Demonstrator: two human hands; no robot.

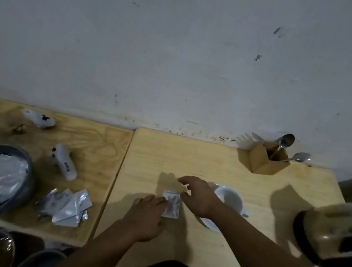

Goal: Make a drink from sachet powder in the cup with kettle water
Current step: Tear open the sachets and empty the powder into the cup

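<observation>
On table (211,165) beside cup (230,197), left hand (148,213) flat touching sachet (173,205), right hand (200,196) spread above, both grips unclenched, print blurred.

Matt pale wood table (212,161); glossy white ceramic cup (229,197); shiny foil sachet (172,204).

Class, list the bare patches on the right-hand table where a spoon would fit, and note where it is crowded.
Free: the back strip of the table left of the holder; the gap between cup and kettle. Crowded: around the sachet, between left hand and right hand.
</observation>
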